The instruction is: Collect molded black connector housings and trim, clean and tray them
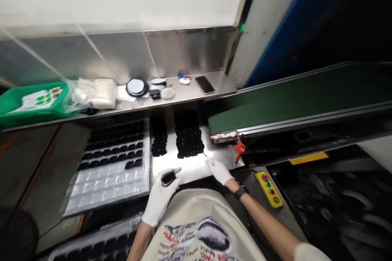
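My left hand [162,191], in a white glove, is closed around a small black plastic part [168,178], just above the near edge of the metal work surface [190,173]. My right hand [218,170], also gloved, has its fingers pinched together by the surface's right side; a thin tip seems to stick out of them, too small to name. Between and beyond the hands lie rows of black parts [190,142] in a dense block, with a narrower group of black parts [159,144] to its left. A clear blister tray [104,185], partly filled with such parts, lies left of my left hand.
An orange air gun [238,149] hangs right of my right hand, near a green conveyor belt [290,102]. A yellow button box [269,189] sits nearer me. The back shelf [196,96] bears a green basket [33,118] and a phone [205,84]. Another tray [98,248] is below left.
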The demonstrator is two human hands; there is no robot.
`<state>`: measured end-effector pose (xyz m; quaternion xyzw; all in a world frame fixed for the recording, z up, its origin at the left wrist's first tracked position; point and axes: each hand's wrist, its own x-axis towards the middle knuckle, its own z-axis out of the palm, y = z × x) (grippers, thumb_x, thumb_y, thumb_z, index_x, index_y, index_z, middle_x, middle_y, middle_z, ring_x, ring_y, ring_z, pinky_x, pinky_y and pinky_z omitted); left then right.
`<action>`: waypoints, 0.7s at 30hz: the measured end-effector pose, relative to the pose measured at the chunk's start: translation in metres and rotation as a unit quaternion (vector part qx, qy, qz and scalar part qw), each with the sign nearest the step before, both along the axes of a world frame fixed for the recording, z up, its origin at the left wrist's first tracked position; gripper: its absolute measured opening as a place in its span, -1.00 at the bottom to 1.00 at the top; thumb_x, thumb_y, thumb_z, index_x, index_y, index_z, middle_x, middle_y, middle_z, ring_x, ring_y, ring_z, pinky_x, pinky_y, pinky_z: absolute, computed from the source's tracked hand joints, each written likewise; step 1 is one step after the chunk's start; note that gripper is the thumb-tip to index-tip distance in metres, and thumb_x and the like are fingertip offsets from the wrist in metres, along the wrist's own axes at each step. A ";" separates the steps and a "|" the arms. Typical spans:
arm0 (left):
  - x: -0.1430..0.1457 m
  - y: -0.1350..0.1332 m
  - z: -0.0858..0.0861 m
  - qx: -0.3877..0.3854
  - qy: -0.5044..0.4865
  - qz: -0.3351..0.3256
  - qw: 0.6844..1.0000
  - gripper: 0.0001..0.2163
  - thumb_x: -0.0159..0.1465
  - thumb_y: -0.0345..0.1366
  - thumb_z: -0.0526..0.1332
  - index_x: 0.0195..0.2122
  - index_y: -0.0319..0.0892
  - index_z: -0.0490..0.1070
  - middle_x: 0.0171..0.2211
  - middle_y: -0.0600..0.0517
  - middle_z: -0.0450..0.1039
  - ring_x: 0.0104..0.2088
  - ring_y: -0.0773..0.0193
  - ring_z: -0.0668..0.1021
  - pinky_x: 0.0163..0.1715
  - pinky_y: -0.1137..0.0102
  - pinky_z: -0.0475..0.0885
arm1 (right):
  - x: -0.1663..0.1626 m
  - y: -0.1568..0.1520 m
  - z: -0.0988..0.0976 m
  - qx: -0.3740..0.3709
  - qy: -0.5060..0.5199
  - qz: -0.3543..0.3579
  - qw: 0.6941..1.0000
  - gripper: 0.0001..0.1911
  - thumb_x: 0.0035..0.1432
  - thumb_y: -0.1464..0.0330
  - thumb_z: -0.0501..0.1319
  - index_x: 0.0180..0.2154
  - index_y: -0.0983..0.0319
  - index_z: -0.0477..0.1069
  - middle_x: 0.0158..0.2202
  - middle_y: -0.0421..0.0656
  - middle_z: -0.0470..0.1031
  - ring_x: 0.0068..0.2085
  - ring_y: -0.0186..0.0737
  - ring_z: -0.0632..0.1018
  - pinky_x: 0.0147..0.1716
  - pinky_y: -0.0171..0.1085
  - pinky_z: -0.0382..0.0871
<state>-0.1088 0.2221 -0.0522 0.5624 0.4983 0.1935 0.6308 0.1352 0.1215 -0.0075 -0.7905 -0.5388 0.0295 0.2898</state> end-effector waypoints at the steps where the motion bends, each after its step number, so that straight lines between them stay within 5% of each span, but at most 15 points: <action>1: 0.002 0.000 0.010 -0.010 -0.016 -0.016 1.000 -0.51 0.32 -0.09 0.47 0.21 -0.12 0.46 0.28 -0.15 0.61 -0.02 0.07 0.72 0.09 0.10 0.64 | -0.001 -0.002 -0.005 -0.021 0.012 0.024 0.999 -0.58 0.59 0.05 0.19 -0.06 0.26 0.59 -0.16 -0.12 0.63 -0.22 -0.19 0.62 -0.17 -0.22 0.57; 5: 0.013 0.000 0.041 -0.010 -0.039 -0.108 0.993 -0.60 0.27 -0.19 0.54 0.11 -0.12 0.64 0.16 -0.09 0.68 0.15 0.02 0.69 0.25 0.10 0.59 | -0.004 -0.017 0.001 -0.126 -0.014 0.123 0.984 -0.34 0.68 0.00 -0.11 -0.31 0.23 0.50 -0.42 -0.15 0.55 -0.40 -0.18 0.54 -0.41 -0.26 0.17; 9: 0.021 -0.004 0.056 0.002 -0.032 -0.168 0.985 -0.65 0.22 -0.23 0.58 0.02 -0.12 0.67 0.05 -0.03 0.70 0.06 0.06 0.70 0.18 0.15 0.62 | -0.011 -0.021 0.041 -0.145 -0.110 0.161 0.970 -0.32 0.63 -0.08 -0.02 -0.39 0.22 0.47 -0.43 -0.14 0.54 -0.41 -0.20 0.52 -0.39 -0.21 -0.01; 14: 0.024 -0.008 0.059 0.024 -0.056 -0.218 0.974 -0.66 0.24 -0.34 0.53 0.05 -0.10 0.65 0.04 -0.02 0.67 0.04 0.06 0.67 0.16 0.13 0.59 | -0.019 -0.010 0.082 -0.181 -0.187 0.200 0.945 -0.39 0.50 -0.14 0.22 -0.36 0.23 0.55 -0.44 -0.11 0.56 -0.42 -0.20 0.50 -0.42 -0.20 -0.12; 21: 0.020 -0.004 0.056 0.019 -0.071 -0.235 0.969 -0.63 0.20 -0.29 0.59 0.02 -0.09 0.63 0.00 -0.03 0.66 -0.01 0.06 0.66 0.11 0.12 0.57 | -0.021 0.003 0.106 -0.227 -0.229 0.265 0.909 -0.42 0.56 -0.10 0.16 -0.26 0.23 0.61 -0.38 -0.07 0.60 -0.39 -0.12 0.56 -0.43 -0.18 -0.14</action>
